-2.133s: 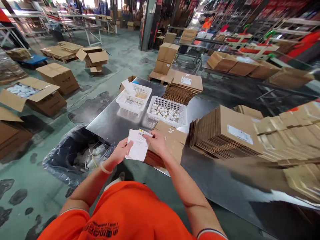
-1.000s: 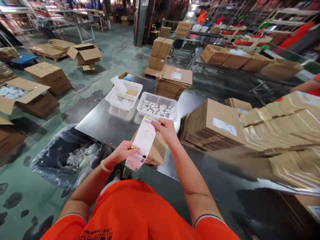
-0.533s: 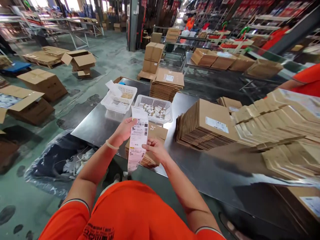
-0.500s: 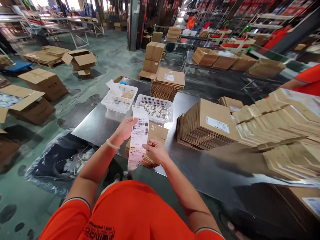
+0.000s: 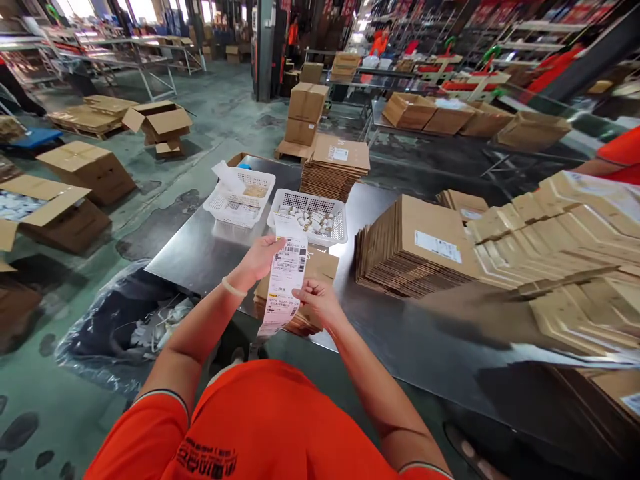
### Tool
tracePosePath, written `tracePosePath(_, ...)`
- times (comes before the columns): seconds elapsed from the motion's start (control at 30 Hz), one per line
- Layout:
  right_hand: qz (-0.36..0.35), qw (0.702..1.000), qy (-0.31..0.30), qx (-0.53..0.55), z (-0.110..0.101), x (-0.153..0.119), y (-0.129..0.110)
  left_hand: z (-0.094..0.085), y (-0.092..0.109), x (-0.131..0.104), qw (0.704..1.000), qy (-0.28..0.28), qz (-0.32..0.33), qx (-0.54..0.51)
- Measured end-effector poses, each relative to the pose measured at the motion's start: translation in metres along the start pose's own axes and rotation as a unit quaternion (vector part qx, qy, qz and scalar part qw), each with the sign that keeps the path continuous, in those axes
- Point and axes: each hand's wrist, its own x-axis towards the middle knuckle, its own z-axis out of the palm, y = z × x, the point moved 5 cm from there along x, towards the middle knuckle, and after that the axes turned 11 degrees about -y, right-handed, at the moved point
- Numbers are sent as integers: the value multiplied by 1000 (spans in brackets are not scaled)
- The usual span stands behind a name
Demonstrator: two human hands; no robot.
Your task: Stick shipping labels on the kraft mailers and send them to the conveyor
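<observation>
A long strip of printed shipping labels (image 5: 287,270) hangs between my two hands, its lower end drooping past the table edge. My left hand (image 5: 261,259) is closed on the strip's upper left edge. Lower down, my right hand (image 5: 318,300) pinches its right edge. Behind the strip lies a stack of flat cardboard (image 5: 320,265), partly covered by the labels and my hands. Just beyond is a white basket (image 5: 340,223) of small white and brown pieces. Left of it stands another white basket (image 5: 227,217) holding papers and a tan item.
Stacks of flattened cartons (image 5: 435,230) stand on the metal table (image 5: 183,257), with another stack (image 5: 345,157) at its far side. Folded cardboard (image 5: 565,233) fills the right end. A plastic-lined bin (image 5: 95,353) is at lower left. A co-worker's orange sleeve (image 5: 620,153) shows at right.
Both hands and the label strip have shifted slightly right in the view. The grip on the strip looks the same.
</observation>
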Motion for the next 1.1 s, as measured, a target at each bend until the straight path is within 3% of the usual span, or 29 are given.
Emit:
tracePosePath(0.17,-7,999,-31,36,-19,9,-21,14,4,-19,992,-100,-17,76)
tracePosePath(0.3,-42,994,48,89,-51,29,-57,16,1,-45,962,-172,-70,198)
tracePosePath(0.4,-65,995,70,39,-61,40,-75,9,-1,-58,939,-196,-92,269)
tracePosePath(0.53,-108,990,59,-63,-57,48,-82,-4,-3,-68,928,-167,-92,319)
tracePosePath(0.6,-152,980,98,-86,-61,49,-83,-12,-3,-71,932,-130,-79,329)
tracePosePath(0.67,-211,955,178,-106,-71,44,-87,-22,-2,-75,937,-91,-61,332)
tracePosePath(0.73,-292,901,272,-170,-77,29,-96,-31,3,-80,934,-47,-38,352)
tracePosePath(0.8,-402,808,298,-312,-64,5,-109,-36,9,-86,921,-10,-14,389)
tracePosePath(0.9,-537,590,189,-573,-12,-33,-112,-32,15,-93,907,43,16,419)
tracePosePath(0.97,-555,472,131,-673,17,-49,-105,-25,15,-95,907,75,35,413)
tracePosePath(1.03,-551,431,112,-706,35,-53,-101,-19,14,-95,902,92,57,419)
tracePosePath(1.1,-576,442,79,-683,46,-49,-101,-15,14,-93,893,84,88,432)
